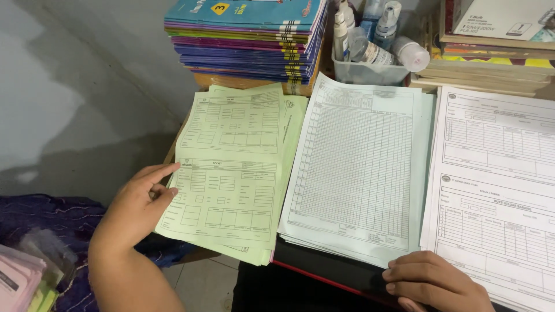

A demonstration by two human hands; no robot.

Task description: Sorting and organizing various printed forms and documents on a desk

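My left hand [139,205] rests on the left edge of a stack of pale green printed forms [231,173], fingers curled against the paper. Beside it lies a stack of light blue gridded sheets [358,167], sitting on a black folder with a red edge [324,271]. My right hand [433,283] lies at the bottom, fingers bent, touching the lower right corner of the blue sheets and the folder. To the right is a stack of white forms with tables [497,196].
A tall pile of colourful thin books [248,40] stands at the back. A clear plastic box with small bottles [370,46] sits beside it, and stacked books [491,58] at the back right. Purple cloth [52,231] and pink papers [17,277] lie lower left.
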